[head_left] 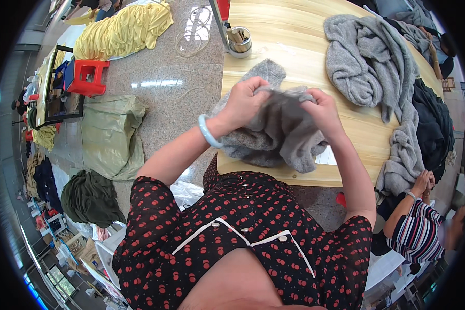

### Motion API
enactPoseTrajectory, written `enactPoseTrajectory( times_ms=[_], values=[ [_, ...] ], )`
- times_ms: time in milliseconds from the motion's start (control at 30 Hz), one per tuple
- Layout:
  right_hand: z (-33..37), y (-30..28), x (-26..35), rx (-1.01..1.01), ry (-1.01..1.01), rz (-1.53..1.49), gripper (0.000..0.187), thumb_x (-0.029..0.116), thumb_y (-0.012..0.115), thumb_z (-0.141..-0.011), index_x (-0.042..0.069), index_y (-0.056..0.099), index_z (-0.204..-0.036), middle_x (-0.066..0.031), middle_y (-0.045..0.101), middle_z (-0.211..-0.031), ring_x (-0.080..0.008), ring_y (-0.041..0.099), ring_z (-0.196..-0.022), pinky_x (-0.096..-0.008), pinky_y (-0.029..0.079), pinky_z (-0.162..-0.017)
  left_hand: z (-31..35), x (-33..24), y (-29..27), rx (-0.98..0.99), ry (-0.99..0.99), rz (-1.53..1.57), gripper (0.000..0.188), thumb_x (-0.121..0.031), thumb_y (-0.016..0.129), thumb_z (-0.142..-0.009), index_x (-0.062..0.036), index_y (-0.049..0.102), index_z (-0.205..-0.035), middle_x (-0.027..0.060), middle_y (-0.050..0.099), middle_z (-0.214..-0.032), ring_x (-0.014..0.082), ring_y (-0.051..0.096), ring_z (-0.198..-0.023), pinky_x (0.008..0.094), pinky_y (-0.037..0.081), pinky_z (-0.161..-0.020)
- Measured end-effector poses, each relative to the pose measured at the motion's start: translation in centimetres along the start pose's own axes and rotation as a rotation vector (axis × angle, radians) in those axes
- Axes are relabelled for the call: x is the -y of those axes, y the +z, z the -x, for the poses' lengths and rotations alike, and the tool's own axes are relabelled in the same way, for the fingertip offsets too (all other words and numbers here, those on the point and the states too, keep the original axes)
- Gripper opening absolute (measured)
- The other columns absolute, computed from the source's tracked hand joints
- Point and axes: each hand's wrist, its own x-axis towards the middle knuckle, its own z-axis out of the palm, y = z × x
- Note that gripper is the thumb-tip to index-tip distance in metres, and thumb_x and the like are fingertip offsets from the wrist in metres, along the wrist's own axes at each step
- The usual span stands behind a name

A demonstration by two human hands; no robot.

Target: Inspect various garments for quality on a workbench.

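Observation:
A grey knitted garment [289, 129] hangs bunched between my two hands above the near left part of the wooden table [294, 67]. My left hand [245, 103] is closed on its upper edge, fingers pinched, with a pale bangle on that wrist. Closed on the same edge a little to the right is my right hand [320, 111]. The edge between them is held up and partly blurred. Lower folds rest on the table near its front edge, and one part spreads out beyond my left hand. Just under the garment's right side, a white paper [326, 156] shows on the tabletop.
More grey knitwear [361, 62] is heaped at the table's right, trailing toward a co-worker in a striped top [418, 230]. Dark cloth [431, 134] lies beyond it. A metal cup of tools [239, 44] stands at the far left corner. A red stool [88, 77] and yellow cloth [124, 33] are leftward.

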Motion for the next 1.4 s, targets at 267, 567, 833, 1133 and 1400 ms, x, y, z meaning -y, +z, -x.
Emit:
enactPoseTrajectory(
  times_ms=[267, 567, 833, 1133, 1400],
  values=[
    [0.5, -1.3, 2.9, -0.493, -0.653, 0.734, 0.033, -0.005, 0.049, -0.061, 0.006, 0.058, -0.091, -0.0110, 0.058, -0.080, -0.0286, 0.057, -0.069, -0.0328, 0.045, -0.059, 3.4, -4.3, 2.4, 0.442, -0.553, 0.982, 0.017, -0.012, 0.054, -0.085, -0.0034, 0.052, -0.099, 0.0024, 0.058, -0.086, 0.0083, 0.056, -0.078, 0.0234, 0.048, -0.067],
    [0.1, -2.2, -0.9, -0.514, -0.587, 0.650, 0.034, -0.004, 0.048, -0.061, 0.007, 0.058, -0.091, -0.0108, 0.056, -0.085, -0.0295, 0.056, -0.077, -0.0337, 0.045, -0.067, 2.7, 0.3, 1.3, 0.261, -0.435, 0.692, 0.016, -0.014, 0.050, -0.087, -0.0015, 0.054, -0.095, 0.0006, 0.056, -0.081, 0.0047, 0.050, -0.070, 0.0207, 0.044, -0.060],
    [1.2, -3.6, -3.7, -0.391, -0.129, 0.380, 0.027, -0.005, 0.044, -0.070, -0.001, 0.056, -0.094, -0.0063, 0.057, -0.072, -0.0090, 0.048, -0.063, -0.0219, 0.041, -0.061, 2.4, 2.1, 0.2, 0.328, -0.420, 0.287, 0.009, -0.009, 0.052, -0.082, -0.0019, 0.057, -0.085, -0.0010, 0.057, -0.074, 0.0056, 0.053, -0.065, 0.0205, 0.044, -0.059],
    [2.1, -4.3, -3.8, -0.226, -0.123, 0.019, 0.022, -0.001, 0.049, -0.072, -0.002, 0.057, -0.092, -0.0024, 0.059, -0.074, -0.0059, 0.049, -0.068, -0.0202, 0.041, -0.063, 2.8, 1.8, -0.6, 0.507, -0.485, 0.185, 0.012, -0.011, 0.053, -0.081, 0.0001, 0.058, -0.084, -0.0044, 0.054, -0.070, 0.0019, 0.044, -0.061, 0.0196, 0.038, -0.055],
    [2.8, -4.7, -2.1, -0.206, -0.160, 0.039, 0.019, -0.002, 0.050, -0.073, -0.003, 0.057, -0.091, 0.0010, 0.057, -0.076, -0.0046, 0.047, -0.070, -0.0191, 0.040, -0.064, 3.3, 0.9, -0.4, 0.483, -0.213, -0.001, 0.015, -0.011, 0.055, -0.078, 0.0021, 0.058, -0.084, -0.0032, 0.054, -0.066, 0.0039, 0.046, -0.060, 0.0225, 0.039, -0.055]
  ],
)
